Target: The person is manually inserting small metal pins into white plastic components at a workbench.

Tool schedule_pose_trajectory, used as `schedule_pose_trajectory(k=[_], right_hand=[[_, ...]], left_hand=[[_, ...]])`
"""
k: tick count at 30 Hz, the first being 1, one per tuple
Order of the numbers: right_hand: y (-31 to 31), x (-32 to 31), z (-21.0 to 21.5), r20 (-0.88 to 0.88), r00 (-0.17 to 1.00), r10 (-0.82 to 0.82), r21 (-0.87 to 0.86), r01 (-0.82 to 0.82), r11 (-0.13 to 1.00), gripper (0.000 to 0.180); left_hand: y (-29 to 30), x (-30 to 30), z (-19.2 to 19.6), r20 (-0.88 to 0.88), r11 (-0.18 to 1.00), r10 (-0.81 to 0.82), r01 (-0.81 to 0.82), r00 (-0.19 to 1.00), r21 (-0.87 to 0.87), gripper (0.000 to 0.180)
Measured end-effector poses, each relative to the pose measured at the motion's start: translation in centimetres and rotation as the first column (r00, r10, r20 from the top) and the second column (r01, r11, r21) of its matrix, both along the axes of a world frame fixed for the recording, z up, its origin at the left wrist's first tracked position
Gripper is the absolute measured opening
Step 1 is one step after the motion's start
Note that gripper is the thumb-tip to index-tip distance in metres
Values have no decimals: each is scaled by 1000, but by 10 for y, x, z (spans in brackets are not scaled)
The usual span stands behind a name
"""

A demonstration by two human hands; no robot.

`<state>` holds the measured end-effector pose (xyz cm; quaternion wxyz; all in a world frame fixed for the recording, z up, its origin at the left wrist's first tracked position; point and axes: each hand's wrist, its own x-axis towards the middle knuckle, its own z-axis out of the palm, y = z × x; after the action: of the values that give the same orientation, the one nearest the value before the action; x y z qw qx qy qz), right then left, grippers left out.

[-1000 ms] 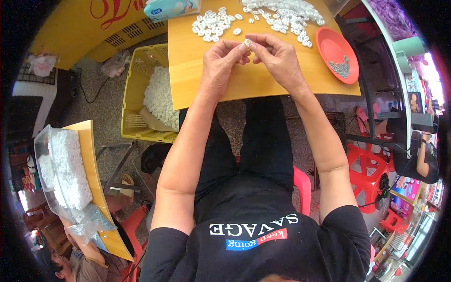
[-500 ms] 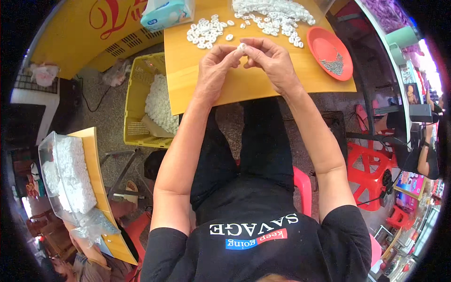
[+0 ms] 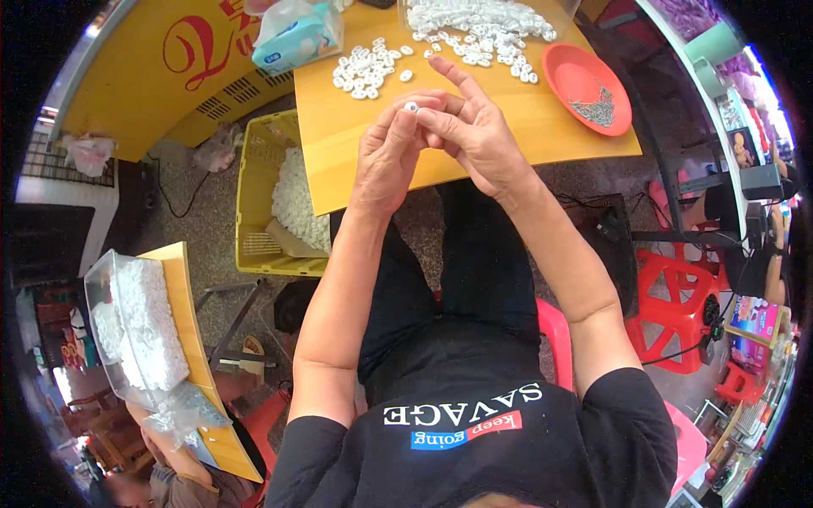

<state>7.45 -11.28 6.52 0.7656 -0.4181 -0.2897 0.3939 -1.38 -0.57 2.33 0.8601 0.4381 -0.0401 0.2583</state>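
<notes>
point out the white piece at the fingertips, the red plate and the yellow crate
White piece [image 3: 412,107], head view: its visible face.
Red plate [image 3: 572,74], head view: bare inside surface.
Yellow crate [image 3: 257,182], head view: inside of left wall.

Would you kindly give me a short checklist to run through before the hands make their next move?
1. Small white piece held in left hand: ok.
2. Right hand close to the piece: ok.
3. Right index finger on the piece: not ok, it points away.
4. Right hand's grip: cannot tell, other fingers partly hidden.
5. Thin metal pieces in red plate: ok.
6. Loose white pieces on table: ok.
</notes>
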Motion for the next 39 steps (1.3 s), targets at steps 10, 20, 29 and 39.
schedule_pose_trajectory(k=[10, 20, 29, 39], right_hand=[[-1, -27, 0, -134, 989, 63, 114, -48, 992, 68], [10, -39, -6, -152, 988, -2, 133, 23, 991, 54], [9, -26, 0, 6, 990, -142, -17, 142, 990, 43], [6, -8, 1, 444, 891, -91, -250, 221, 943, 33]], left_hand=[[-5, -27, 17, 29, 999, 15, -14, 999, -35, 29], [-4, -29, 13, -16, 993, 35, -36, 999, -109, 33], [1, -18, -1, 7, 965, 1, 1, 1000, -262, 38], [1, -18, -7, 54, 978, 14, -2, 998, -210, 36]])
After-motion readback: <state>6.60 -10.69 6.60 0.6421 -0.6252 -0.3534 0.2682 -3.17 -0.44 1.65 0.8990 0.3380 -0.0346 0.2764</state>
